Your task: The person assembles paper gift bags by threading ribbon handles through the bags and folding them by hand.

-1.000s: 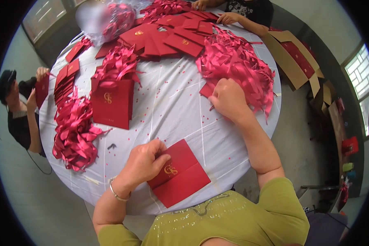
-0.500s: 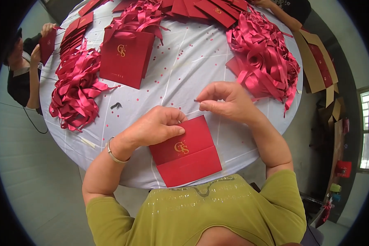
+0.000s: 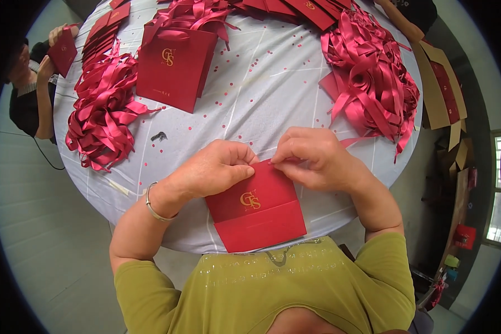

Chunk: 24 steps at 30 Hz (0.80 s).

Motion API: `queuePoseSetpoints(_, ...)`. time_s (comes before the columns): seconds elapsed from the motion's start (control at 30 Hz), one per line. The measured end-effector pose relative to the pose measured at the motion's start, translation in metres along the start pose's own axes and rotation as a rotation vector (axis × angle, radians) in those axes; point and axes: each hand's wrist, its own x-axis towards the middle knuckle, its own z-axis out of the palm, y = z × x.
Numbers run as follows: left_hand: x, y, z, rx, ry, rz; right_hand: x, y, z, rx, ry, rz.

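A flat red paper gift bag (image 3: 270,192) with a gold emblem lies in front of me at the table's near edge, its lower part creased across. My left hand (image 3: 220,170) grips the top edge, thumb on the front and fingers behind. At the same edge, further right, my right hand (image 3: 317,158) is pinched closed at the paper. Whatever small thing sits between its fingertips is too hidden to name. A pink ribbon end (image 3: 353,141) shows just behind the right hand, beside the ribbon pile (image 3: 370,83); whether the fingers hold it I cannot tell.
A second ribbon heap (image 3: 101,111) lies left, near a standing red bag (image 3: 170,67) topped with ribbons. Stacked red bags (image 3: 295,10) line the far side. Red dots and a black scrap (image 3: 159,136) dot the white tablecloth (image 3: 250,106). Two people work across; an open carton (image 3: 437,83) stands right.
My right hand has come down and left from above the bag, and its pinched fingertips now meet the top edge. My left hand keeps its grip. The view has shifted slightly.
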Motion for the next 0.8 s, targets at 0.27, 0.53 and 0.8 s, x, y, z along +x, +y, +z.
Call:
queuePoseSetpoints(0.27,0.001,-0.006,0.005,-0.060,0.079,0.057,-0.002,-0.002,0.008,-0.042,-0.056,-0.100)
queuePoseSetpoints(0.53,-0.001,-0.001,0.007,-0.020,0.041,0.062,-0.006,-0.009,0.017,-0.262,-0.060,-0.108)
queuePoseSetpoints(0.8,0.004,-0.012,0.018,0.035,0.165,0.127,-0.005,-0.033,0.034,-0.595,-0.112,-0.095)
